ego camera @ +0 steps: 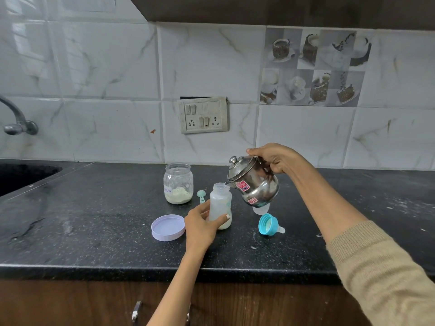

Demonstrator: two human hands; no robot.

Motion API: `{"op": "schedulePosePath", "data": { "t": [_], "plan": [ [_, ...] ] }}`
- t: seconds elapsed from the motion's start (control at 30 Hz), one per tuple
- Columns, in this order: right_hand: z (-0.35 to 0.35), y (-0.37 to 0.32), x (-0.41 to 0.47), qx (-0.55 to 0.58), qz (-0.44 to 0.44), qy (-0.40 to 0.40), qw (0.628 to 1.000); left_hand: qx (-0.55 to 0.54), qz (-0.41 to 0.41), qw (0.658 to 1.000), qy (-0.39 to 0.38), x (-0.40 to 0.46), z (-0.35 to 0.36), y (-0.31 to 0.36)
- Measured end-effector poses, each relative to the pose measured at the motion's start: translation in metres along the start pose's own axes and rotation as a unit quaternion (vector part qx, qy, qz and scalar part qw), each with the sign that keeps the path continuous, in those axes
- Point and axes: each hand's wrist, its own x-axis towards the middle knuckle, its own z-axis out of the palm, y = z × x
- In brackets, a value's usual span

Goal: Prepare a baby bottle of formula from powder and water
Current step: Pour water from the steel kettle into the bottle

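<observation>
An uncapped baby bottle [220, 202] stands on the black counter [94, 231], with pale liquid at its bottom. My left hand [202, 224] grips its lower half. My right hand [275, 160] holds the handle of a steel kettle [255, 182], tilted left with its spout at the bottle's mouth. Behind the bottle stands an open glass jar [178, 183] with cream powder at the bottom. A mint scoop [201, 196] lies between jar and bottle. The teal collar with its teat [269, 224] lies on its side to the right.
The jar's lilac lid [168, 227] lies upside down left of my left hand. A clear cap [260, 210] sits under the kettle. A sink [21, 177] and tap [17, 124] are at far left. A switchboard [203, 115] is on the tiled wall.
</observation>
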Motion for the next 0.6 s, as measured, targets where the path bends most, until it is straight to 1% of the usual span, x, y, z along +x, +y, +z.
{"op": "schedulePosePath", "data": {
  "t": [0.6],
  "plan": [
    [-0.0012, 0.0017, 0.0086, -0.008, 0.001, 0.0, 1.0, -0.002, -0.001, 1.0, -0.005, 0.0, -0.0009, -0.0018]
  ]
}}
